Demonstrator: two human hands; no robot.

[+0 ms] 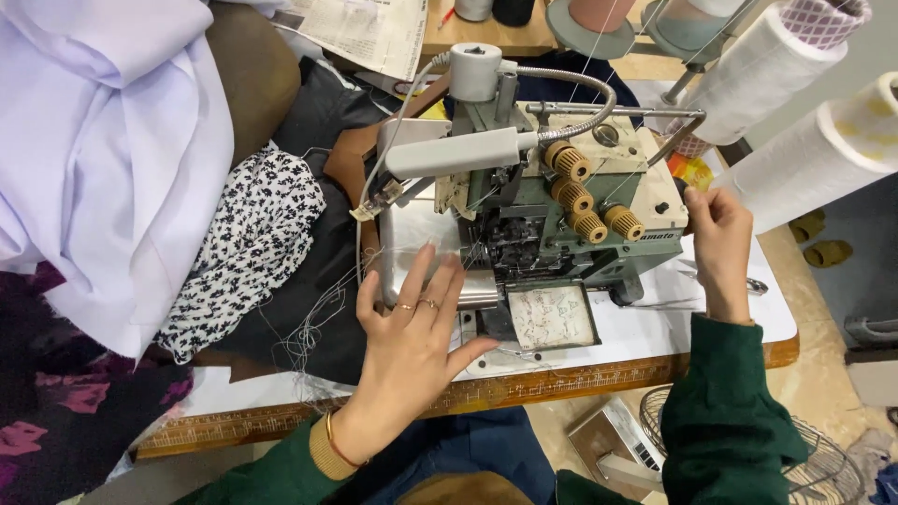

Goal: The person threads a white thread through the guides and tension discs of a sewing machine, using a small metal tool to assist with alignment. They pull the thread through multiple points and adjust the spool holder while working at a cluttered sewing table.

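Left hand [412, 327] is spread flat, fingers apart, palm down on the shiny metal plate [412, 234] at the front of the overlock sewing machine [552, 215], not gripping anything, thin rings on two fingers and a bangle at the wrist. Right hand [718, 245] is up at the machine's right end, fingers curled in toward its side; can't tell if it's pinching something there. The machine itself is a boxy greenish-grey thing with four ribbed tan tension knobs [587, 196] and a bendy metal gooseneck lamp [468, 150] over it, sitting on a white table [655, 327] with a wooden ruler-marked front edge. Loose tangled threads [309, 327] hang left of the plate. Further left: soft black-and-white floral fabric [248, 243], dark cloth under it, and a big smooth white fabric heap [112, 159]. Fat white thread cones [795, 103] crowd the top right.
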